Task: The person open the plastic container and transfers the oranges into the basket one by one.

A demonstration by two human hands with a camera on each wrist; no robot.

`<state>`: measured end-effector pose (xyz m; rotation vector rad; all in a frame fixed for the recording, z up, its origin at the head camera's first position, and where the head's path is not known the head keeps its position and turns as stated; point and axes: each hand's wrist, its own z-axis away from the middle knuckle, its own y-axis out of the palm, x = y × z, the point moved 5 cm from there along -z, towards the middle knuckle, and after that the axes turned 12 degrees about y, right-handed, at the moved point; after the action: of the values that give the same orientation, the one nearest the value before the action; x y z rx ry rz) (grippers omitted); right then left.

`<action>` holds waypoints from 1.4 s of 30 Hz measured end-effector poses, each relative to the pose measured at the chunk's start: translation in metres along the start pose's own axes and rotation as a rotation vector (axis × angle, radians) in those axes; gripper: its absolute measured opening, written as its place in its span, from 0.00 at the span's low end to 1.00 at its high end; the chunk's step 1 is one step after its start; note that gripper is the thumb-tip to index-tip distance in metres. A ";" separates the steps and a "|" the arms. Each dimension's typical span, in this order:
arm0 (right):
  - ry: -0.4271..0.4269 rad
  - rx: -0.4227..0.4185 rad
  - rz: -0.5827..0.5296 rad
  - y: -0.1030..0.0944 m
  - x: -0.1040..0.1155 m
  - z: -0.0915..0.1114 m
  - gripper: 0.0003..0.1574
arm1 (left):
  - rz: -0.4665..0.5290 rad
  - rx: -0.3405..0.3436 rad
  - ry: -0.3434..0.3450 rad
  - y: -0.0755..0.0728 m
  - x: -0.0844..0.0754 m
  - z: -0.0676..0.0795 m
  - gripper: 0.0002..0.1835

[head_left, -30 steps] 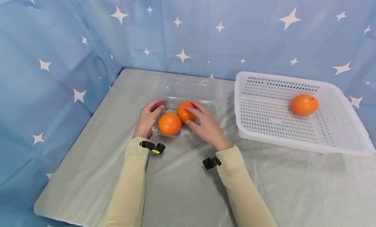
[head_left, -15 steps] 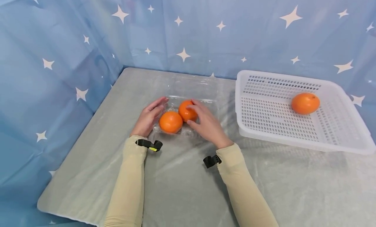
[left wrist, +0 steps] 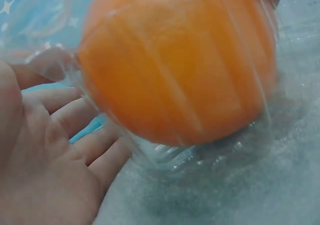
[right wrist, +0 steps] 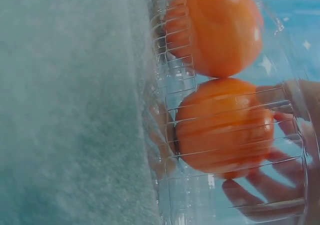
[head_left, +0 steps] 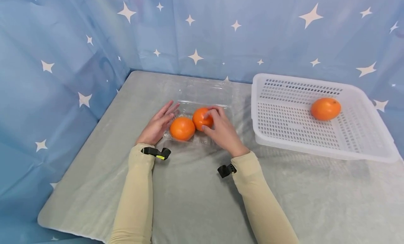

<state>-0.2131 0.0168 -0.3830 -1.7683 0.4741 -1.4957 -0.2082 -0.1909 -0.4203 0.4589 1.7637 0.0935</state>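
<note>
Two oranges lie side by side in a clear plastic clamshell container (head_left: 186, 110) in the head view. The nearer-left orange (head_left: 182, 128) also fills much of the left wrist view. Curled over the other orange (head_left: 201, 120) is my right hand (head_left: 224, 133), thumb on the near side and fingers on the far side. Through the clear wall, the right wrist view shows this lower orange (right wrist: 225, 127) between the fingers. My left hand (head_left: 156, 125) has its fingers extended along the container's left side. Whether they press on the wall is hard to tell.
The container's clear lid (head_left: 205, 91) lies folded back behind it. To the right stands a white perforated basket (head_left: 309, 151) holding one more orange (head_left: 326, 109). A grey cloth covers the table (head_left: 189, 198), and a blue star-patterned curtain (head_left: 221, 40) hangs behind.
My left hand has drawn slightly left and its fingers have straightened. The right hand's fingers have curled further around the right orange, which has shifted a little to the right.
</note>
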 end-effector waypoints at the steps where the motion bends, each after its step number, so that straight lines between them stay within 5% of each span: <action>1: 0.001 -0.003 -0.002 0.000 0.000 0.000 0.18 | -0.006 -0.002 -0.001 0.000 0.000 0.000 0.28; 10: -0.046 -0.025 0.061 0.000 0.001 0.000 0.36 | -0.022 -0.035 0.017 -0.010 0.011 -0.004 0.27; 16: -0.077 -0.059 0.163 0.002 0.003 0.002 0.34 | -0.076 -0.062 0.005 -0.012 0.015 -0.006 0.29; 26: 0.005 -0.035 0.059 0.001 -0.002 -0.002 0.29 | -0.045 -0.056 0.006 0.000 0.001 -0.003 0.30; 42: 0.002 -0.057 0.118 0.001 0.000 0.000 0.35 | -0.073 -0.063 0.007 0.000 0.000 -0.003 0.25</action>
<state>-0.2129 0.0159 -0.3839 -1.7513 0.6169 -1.4151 -0.2109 -0.1900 -0.4197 0.3489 1.7773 0.0987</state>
